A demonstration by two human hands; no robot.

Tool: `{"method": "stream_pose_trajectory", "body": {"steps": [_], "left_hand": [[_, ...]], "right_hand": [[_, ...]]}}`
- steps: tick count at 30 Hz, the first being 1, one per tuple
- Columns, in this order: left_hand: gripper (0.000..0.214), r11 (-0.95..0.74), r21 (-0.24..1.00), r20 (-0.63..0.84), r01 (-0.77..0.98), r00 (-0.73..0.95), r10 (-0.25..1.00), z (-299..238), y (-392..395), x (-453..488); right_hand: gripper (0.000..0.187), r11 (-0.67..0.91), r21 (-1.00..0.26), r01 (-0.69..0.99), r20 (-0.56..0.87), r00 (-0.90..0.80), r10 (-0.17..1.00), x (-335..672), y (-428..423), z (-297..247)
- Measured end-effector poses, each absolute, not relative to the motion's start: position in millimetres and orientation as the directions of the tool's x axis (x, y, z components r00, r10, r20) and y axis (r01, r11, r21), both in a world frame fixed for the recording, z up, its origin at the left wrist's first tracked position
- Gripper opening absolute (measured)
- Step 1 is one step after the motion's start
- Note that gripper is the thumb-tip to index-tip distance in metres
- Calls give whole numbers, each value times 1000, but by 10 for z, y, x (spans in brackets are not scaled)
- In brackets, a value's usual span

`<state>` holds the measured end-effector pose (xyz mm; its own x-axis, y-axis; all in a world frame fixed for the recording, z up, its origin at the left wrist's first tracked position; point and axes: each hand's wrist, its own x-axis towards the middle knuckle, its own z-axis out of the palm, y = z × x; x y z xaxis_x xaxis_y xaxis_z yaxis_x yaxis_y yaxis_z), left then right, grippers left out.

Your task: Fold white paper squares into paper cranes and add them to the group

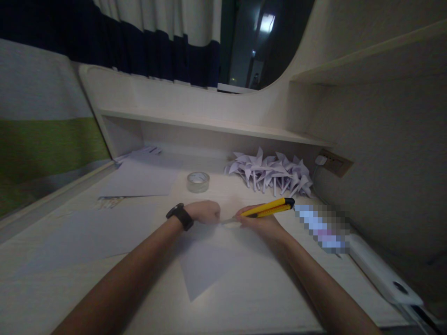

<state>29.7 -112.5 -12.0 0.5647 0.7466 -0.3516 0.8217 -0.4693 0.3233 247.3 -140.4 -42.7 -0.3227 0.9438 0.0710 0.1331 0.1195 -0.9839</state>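
A yellow utility knife (267, 208) with a black end is gripped in my right hand (256, 222). Its blade points left, close to the fingers of my left hand (206, 212). My left hand is closed, with the fingers curled under; whatever it may hold is hidden. A dark watch is on that wrist. Below both hands lies a white paper square (206, 267), one corner toward me, its upper part partly covered by my left arm and hand. A roll of clear tape (198, 182) sits just beyond my left hand.
White paper pinwheels (272, 170) are heaped at the back right. Paper sheets (139, 174) and a larger sheet (94, 232) lie on the left, thin sticks (110, 202) between them. A white power strip (384, 270) runs along the right wall. A low shelf (209, 124) overhangs the back.
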Motion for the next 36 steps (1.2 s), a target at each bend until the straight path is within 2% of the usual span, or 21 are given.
{"method": "stream_pose_trajectory", "body": {"steps": [5,14,21,25,30,36], "left_hand": [[35,-437,356,-331,826,549,768,-128,-1144,280],[30,-461,301,-259,834,537,802,-183,-1165,323],[24,-512,269,-145,816,560,816,-211,-1200,247],[24,-572,288,-105,768,620,778,-277,-1167,94],[15,-609,233,-16,758,629,777,-351,-1153,-16],[13,-612,252,-38,750,639,768,-307,-1232,-29]], "right_hand": [[24,121,-984,134,76,-297,952,2454,-1436,-389],[26,116,-985,131,74,-291,954,2467,-1393,-447],[24,141,-974,175,84,-298,951,2451,-1436,-362],[23,134,-976,172,82,-280,956,2448,-1437,-382],[26,137,-981,141,89,-304,949,2472,-1397,-434],[26,103,-980,169,57,-261,964,2444,-1445,-386]]}}
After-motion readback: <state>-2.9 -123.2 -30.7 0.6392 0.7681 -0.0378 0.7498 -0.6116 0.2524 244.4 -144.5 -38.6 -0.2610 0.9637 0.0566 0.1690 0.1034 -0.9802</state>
